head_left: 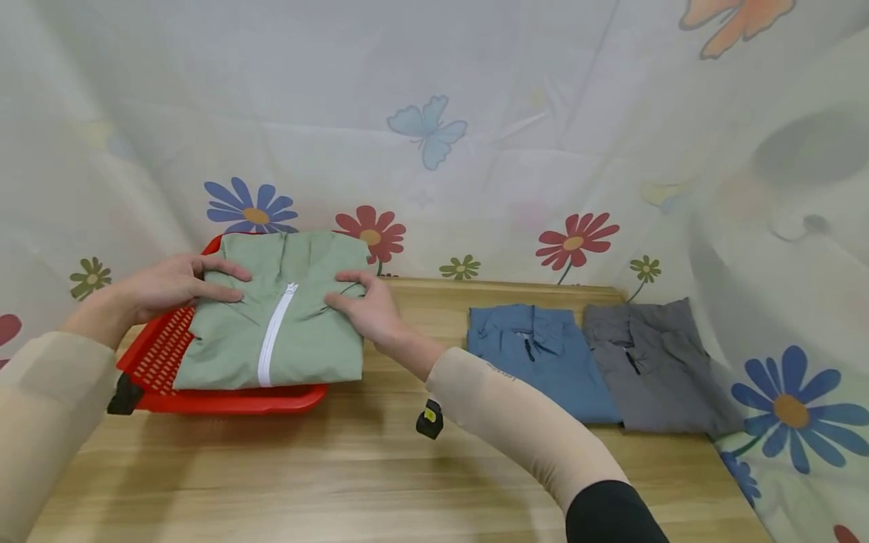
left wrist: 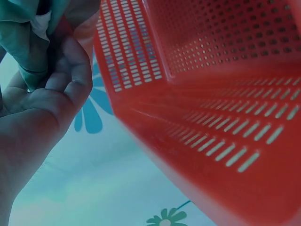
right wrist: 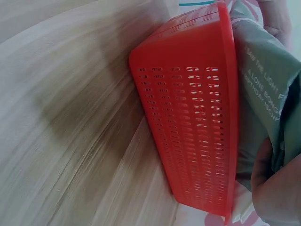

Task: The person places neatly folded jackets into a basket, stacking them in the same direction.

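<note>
A folded light green jacket (head_left: 305, 332) with a white zipper lies over the opening of a red plastic basket (head_left: 224, 401) in the head view. My left hand (head_left: 170, 286) grips the jacket's left side, its fingers curled around the fabric (left wrist: 28, 47) in the left wrist view. At the opposite side, my right hand (head_left: 370, 308) pinches the cloth between thumb and fingers. White lettering shows on the jacket's underside (right wrist: 263, 75) in the right wrist view, where it hangs at the basket's rim (right wrist: 230, 94). The jacket hides most of the basket's inside in the head view.
To the right on the wooden table (head_left: 380, 475) lie a folded blue garment (head_left: 523, 347) and, beside it, a folded grey garment (head_left: 658, 369). A small black device (head_left: 430, 420) shows by the right wrist. A flower-printed curtain (head_left: 462, 204) rises behind the table and along its sides.
</note>
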A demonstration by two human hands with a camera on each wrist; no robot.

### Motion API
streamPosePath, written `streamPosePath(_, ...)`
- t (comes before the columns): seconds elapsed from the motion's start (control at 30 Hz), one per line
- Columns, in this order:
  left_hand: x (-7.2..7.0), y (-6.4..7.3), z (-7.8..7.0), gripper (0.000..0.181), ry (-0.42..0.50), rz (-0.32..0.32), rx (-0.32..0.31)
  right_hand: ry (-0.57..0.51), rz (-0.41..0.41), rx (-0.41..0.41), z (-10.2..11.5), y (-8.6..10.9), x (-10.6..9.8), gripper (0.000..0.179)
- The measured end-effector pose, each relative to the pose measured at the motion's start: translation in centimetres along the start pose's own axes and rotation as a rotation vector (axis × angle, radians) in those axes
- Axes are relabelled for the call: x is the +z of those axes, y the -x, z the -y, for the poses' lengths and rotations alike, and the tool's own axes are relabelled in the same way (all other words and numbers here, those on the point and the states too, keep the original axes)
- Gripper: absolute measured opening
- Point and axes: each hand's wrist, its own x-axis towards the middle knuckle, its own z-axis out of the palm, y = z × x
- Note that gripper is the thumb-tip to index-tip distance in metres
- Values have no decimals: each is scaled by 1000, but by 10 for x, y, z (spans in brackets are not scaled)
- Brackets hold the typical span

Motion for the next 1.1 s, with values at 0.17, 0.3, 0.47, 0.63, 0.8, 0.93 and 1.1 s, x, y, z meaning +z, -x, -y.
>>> streamPosePath(0.17, -4, -4, 6, 59, -25, -4, -6, 14, -11, 4, -4, -4, 7, 35)
streamPosePath(0.3, -8, -7, 10, 63, -52, -17, -21, 8, -12, 4, -5, -8, 14, 34)
streamPosePath(0.47, -11, -10, 17, 67, -92, -30, -35, 8, 0, 20, -8, -13, 22, 34)
streamPosePath(0.63, -15, -11, 22, 68, -180, -45, -16, 66, 34, 44, -11, -16, 26, 36)
streamPosePath(0.8, -18, -10, 24, 68, -253, -49, -16, 139, 89, 57, -8, -15, 24, 39)
streamPosePath(0.93, -19, -8, 23, 67, -264, -38, -37, 168, 122, 37, -5, -14, 20, 40)
streamPosePath(1.1, -17, -6, 23, 67, -268, -18, -56, 96, 164, 23, -4, -12, 14, 39)
